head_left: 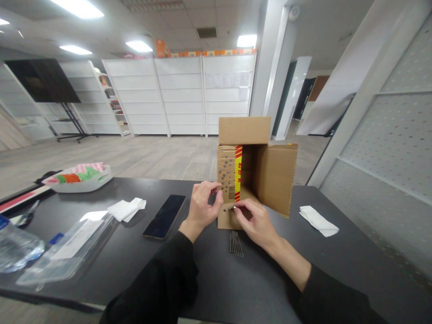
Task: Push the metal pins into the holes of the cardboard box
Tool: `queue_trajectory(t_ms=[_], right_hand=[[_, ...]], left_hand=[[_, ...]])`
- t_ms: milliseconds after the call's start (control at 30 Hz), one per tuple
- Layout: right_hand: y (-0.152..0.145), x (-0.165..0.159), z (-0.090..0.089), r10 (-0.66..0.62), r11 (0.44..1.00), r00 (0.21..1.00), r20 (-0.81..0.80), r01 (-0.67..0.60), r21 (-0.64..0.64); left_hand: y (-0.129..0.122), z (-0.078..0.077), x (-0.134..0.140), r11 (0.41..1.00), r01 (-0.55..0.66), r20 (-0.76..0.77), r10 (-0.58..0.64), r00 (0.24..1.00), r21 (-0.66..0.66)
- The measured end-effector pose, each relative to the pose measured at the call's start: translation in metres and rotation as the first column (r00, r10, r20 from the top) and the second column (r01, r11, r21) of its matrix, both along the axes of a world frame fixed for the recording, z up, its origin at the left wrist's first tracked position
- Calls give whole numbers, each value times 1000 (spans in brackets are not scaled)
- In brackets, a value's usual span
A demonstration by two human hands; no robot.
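Note:
An open cardboard box [263,177] stands on the table, its opening facing me and one flap swung out to the right. Several dark screw heads dot its left flap [227,155], beside a yellow and red tape strip [238,173]. My right hand [254,220] pinches a small screw [232,208] between thumb and index finger, in front of the lower flap. Close to the left flap's edge is my left hand [204,204], thumb and index finger apart with nothing visible between them. Several long dark screws [236,244] lie side by side below the box.
A phone [164,217] lies left of my left hand. Farther left are folded tissues [126,209], a clear plastic sleeve [70,247], a water bottle [16,247] and a white basket [81,180]. Another folded tissue [319,220] lies on the right.

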State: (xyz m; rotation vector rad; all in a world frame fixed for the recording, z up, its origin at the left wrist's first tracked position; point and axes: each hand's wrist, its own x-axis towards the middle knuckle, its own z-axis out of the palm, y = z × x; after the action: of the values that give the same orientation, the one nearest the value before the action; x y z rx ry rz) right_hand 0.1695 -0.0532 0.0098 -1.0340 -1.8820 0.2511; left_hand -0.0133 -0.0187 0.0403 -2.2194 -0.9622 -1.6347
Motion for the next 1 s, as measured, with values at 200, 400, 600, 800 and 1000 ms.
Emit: queue_trajectory(t_ms=[200,400,600,800,1000], right_hand=[[4,0,-2,-44,999,991,125,44,6],[6,-1,0,-97,995,959,265,97,14],[8,-1,-1,-115,993,930,348,120,9],[6,-2,0,-114,993,933,341,114,19],[6,-1,2,-105,992,914,392,126,-27]], left_hand=[[2,-3,-1,1000,7,-7,-7,1000,-6],[2,-4,0,1000,12,-8,-12,1000,-10],[2,-3,0,1000,7,-8,-7,1000,-7],[2,-5,0,1000,-2,-8,2,1000,-21],[1,-2,0,1000,6,-9,-6,1000,9]])
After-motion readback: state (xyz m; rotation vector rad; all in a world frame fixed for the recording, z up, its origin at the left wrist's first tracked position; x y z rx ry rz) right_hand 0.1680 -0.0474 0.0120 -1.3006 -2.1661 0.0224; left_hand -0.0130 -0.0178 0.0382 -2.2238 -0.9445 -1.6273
